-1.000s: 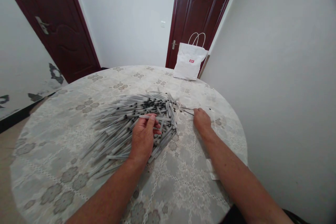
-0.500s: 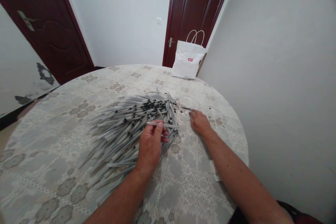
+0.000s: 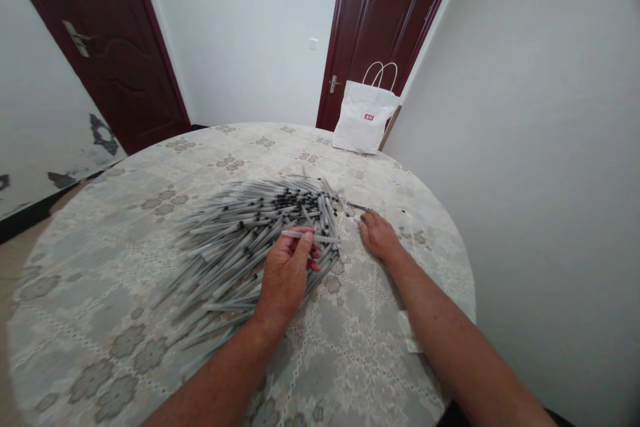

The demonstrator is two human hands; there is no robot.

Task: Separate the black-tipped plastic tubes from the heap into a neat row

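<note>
Above the pen pile [image 3: 240, 240], left hand [image 3: 286, 273] pinches 1 pen barrel [image 3: 313, 237].

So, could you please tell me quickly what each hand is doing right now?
Left hand: closed on one grey pen.
Right hand: on the table; grip cannot be told.

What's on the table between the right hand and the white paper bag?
In the head view, between the right hand and the white paper bag lie only a few thin dark rods near the fingertips, then bare patterned tablecloth.

A round table [image 3: 125, 320] has a cloth with flowers on it. A big pile of grey pens [image 3: 240, 240] lies in the middle. A white bag [image 3: 365, 123] stands at the far edge.
</note>
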